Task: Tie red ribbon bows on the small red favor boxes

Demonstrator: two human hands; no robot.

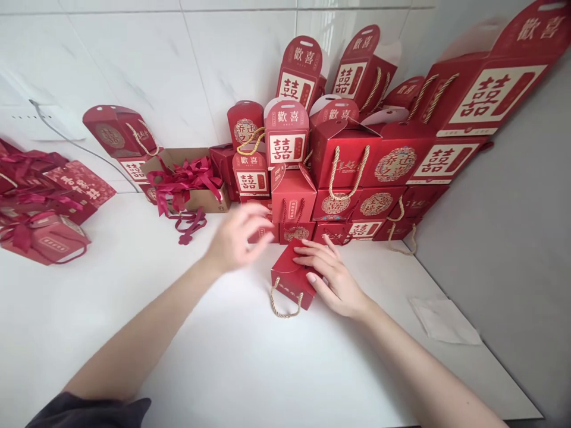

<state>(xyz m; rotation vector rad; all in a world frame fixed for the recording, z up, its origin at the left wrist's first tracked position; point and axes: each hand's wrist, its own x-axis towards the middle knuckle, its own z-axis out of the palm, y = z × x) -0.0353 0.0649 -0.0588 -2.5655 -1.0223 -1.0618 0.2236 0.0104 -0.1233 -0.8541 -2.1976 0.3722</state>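
Observation:
A small red gift box with a gold rope handle lies on the white table in front of me. My right hand rests flat on its top and right side, fingers stretched out. My left hand hovers just left of and above the box, smeared by motion, fingers apart, holding nothing that I can see.
A tall stack of red gift boxes fills the back corner against the tiled wall. A brown carton of red ribbons stands at back left. More red boxes with ribbons lie at far left. A white paper lies at right.

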